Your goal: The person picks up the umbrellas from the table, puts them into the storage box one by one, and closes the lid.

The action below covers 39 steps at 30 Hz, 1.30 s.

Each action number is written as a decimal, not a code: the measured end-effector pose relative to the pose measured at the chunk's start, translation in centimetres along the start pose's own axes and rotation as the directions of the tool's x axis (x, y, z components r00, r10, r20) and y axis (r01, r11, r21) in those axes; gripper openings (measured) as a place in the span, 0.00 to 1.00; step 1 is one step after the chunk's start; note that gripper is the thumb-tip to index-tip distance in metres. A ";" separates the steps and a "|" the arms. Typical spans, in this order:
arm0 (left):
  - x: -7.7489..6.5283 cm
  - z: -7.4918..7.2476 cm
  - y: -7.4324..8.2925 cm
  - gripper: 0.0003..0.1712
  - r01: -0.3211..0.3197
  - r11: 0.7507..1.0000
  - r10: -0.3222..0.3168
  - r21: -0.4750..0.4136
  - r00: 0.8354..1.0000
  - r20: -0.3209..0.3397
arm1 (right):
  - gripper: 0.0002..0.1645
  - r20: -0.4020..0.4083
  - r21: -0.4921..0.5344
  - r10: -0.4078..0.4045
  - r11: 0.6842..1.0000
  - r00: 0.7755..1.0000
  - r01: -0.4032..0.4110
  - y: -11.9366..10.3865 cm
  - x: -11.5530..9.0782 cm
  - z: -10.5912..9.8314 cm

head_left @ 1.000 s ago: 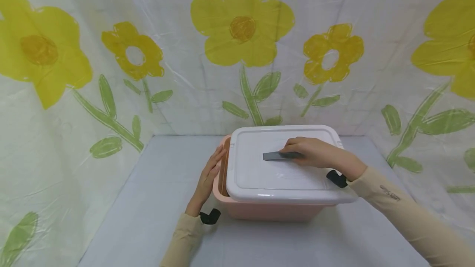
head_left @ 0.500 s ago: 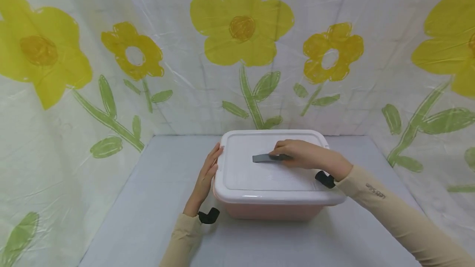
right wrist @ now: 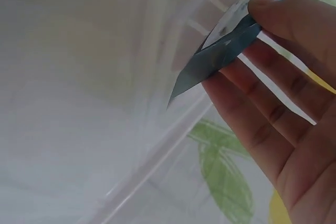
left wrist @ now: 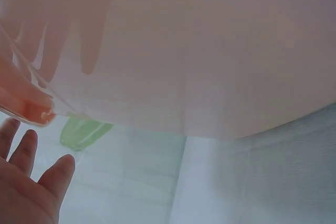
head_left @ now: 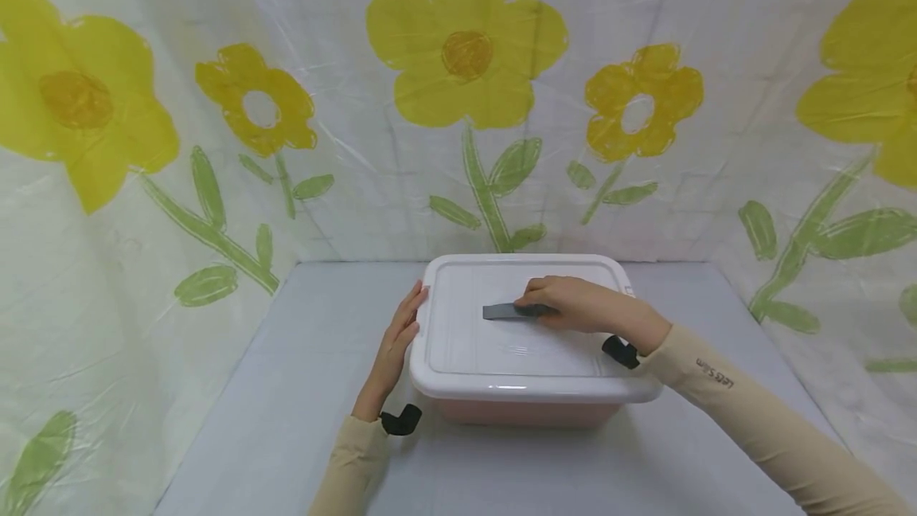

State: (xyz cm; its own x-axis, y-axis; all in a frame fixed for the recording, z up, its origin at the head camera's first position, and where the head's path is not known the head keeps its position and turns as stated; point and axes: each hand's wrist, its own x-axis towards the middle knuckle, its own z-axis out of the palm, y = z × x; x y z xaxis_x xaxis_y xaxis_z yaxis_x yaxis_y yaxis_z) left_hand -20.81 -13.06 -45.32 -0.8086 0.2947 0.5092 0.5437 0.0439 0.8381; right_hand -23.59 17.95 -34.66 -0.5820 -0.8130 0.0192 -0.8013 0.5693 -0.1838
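Observation:
A pink plastic storage box [head_left: 530, 412] stands on the table, covered by a white lid [head_left: 458, 349]. On top of the lid is a grey strap-like handle [head_left: 499, 311]. My right hand [head_left: 576, 305] grips this handle, and in the right wrist view the thumb and fingers pinch the grey handle [right wrist: 218, 59] from both sides. At the box's left side my left hand [head_left: 392, 345] lies with extended fingers against the rim. In the left wrist view its fingers [left wrist: 56, 174] are spread near the pink wall [left wrist: 199, 66]. What the box contains is hidden.
The pale grey table [head_left: 308, 373] extends around the box. A white curtain [head_left: 344, 205] printed with yellow flowers and green leaves hangs behind it and on both sides. Black wrist-worn devices [head_left: 403, 420] sit at both cuffs.
The right hand has brought the lid left and slightly toward the person, covering the opening that showed at the box's left end. The left hand has stayed almost in place.

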 end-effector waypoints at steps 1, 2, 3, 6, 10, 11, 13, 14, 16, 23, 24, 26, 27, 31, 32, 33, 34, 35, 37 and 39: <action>0.0 0.0 0.0 0.26 0.000 1.000 0.000 0.001 1.000 -0.002 | 0.21 0.002 0.010 0.003 1.000 1.000 -0.003 0.0 0.0 0.0; -0.1 -0.1 0.0 0.26 0.001 1.000 -0.001 0.001 1.000 -0.004 | 0.22 0.008 0.021 0.006 1.000 1.000 -0.006 0.0 -0.1 0.0; -0.1 -0.1 0.0 0.26 0.001 1.000 -0.001 0.002 1.000 -0.005 | 0.22 0.016 0.025 0.012 1.000 1.000 -0.013 0.1 -0.2 -0.1; -0.2 -0.2 0.0 0.26 0.008 1.000 -0.008 0.010 1.000 -0.008 | 0.23 0.030 0.045 0.031 0.998 0.999 -0.032 0.6 -0.9 -0.3; -0.3 -0.3 0.0 0.26 0.005 1.000 -0.005 0.020 1.000 -0.005 | 0.27 0.045 0.106 0.111 0.988 0.993 -0.115 1.5 -2.8 -1.2; -0.3 -0.4 -0.1 0.26 0.006 1.000 -0.006 0.024 1.000 -0.004 | 0.28 0.054 0.129 0.142 0.981 0.988 -0.147 1.7 -3.4 -1.4; -0.4 -0.4 0.0 0.27 0.016 0.999 -0.016 0.037 1.000 -0.002 | 0.31 0.063 0.160 0.192 0.967 0.979 -0.199 2.2 -4.8 -1.8; -0.5 -0.4 0.0 0.27 0.028 0.999 -0.028 0.044 1.000 0.000 | 0.32 0.066 0.167 0.212 0.961 0.975 -0.220 2.4 -5.6 -1.9; -0.6 -0.5 0.1 0.27 0.048 0.997 -0.048 0.054 0.999 0.004 | 0.35 0.070 0.183 0.254 0.947 0.965 -0.263 2.9 -6.9 -1.8; -0.8 -0.6 0.3 0.28 0.095 0.993 -0.097 0.064 0.995 0.013 | 0.44 0.047 0.282 0.390 0.878 0.920 -0.387 4.3 -9.9 0.8; -0.9 -0.6 0.3 0.28 0.103 0.993 -0.104 0.062 0.994 0.017 | 0.44 0.042 0.294 0.398 0.872 0.916 -0.392 4.5 -10.1 1.4; -0.9 -0.6 0.2 0.28 0.114 0.992 -0.116 0.062 0.993 0.030 | 0.42 0.024 0.326 0.408 0.860 0.913 -0.393 4.7 -10.6 2.6; -0.9 -0.6 0.2 0.28 0.118 0.991 -0.120 0.062 0.992 0.037 | 0.41 0.014 0.350 0.413 0.851 0.911 -0.392 4.8 -10.9 3.1; -0.9 -0.5 0.2 0.28 0.122 0.990 -0.126 0.072 0.990 0.057 | 0.36 -0.038 0.461 0.428 0.809 0.903 -0.364 5.0 -11.5 4.8; -0.9 -0.6 0.2 0.28 0.117 0.990 -0.122 0.082 0.991 0.060 | 0.35 -0.053 0.490 0.429 0.798 0.902 -0.351 5.1 -11.6 5.1; -0.8 -0.6 0.1 0.28 0.107 0.990 -0.114 0.095 0.992 0.063 | 0.34 -0.072 0.510 0.428 0.792 0.901 -0.336 5.2 -11.6 5.4; -0.9 -0.8 0.0 0.28 0.096 0.989 -0.104 0.112 0.992 0.066 | 0.34 -0.091 0.526 0.432 0.786 0.897 -0.325 5.3 -11.6 5.7; -0.9 -0.9 -0.2 0.28 0.078 0.988 -0.088 0.131 0.994 0.071 | 0.34 -0.107 0.541 0.438 0.779 0.893 -0.317 5.4 -11.6 5.9; -1.0 -1.3 -0.9 0.29 0.046 0.983 -0.061 0.178 0.995 0.081 | 0.34 -0.137 0.570 0.459 0.761 0.878 -0.309 5.6 -11.7 6.4; -1.2 -1.8 -1.8 0.29 0.018 0.970 -0.040 0.243 0.995 0.086 | 0.34 -0.167 0.586 0.483 0.750 0.860 -0.307 5.7 -11.8 6.9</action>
State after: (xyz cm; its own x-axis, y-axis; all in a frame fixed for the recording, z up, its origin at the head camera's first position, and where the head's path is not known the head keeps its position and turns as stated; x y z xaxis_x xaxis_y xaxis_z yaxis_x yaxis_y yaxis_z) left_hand -21.29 -15.23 -47.10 -0.8075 0.3737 0.4564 0.5672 0.2796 0.7747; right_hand -20.36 29.99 -42.68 -0.9104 -0.4035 0.0917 -0.3406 0.6050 -0.7197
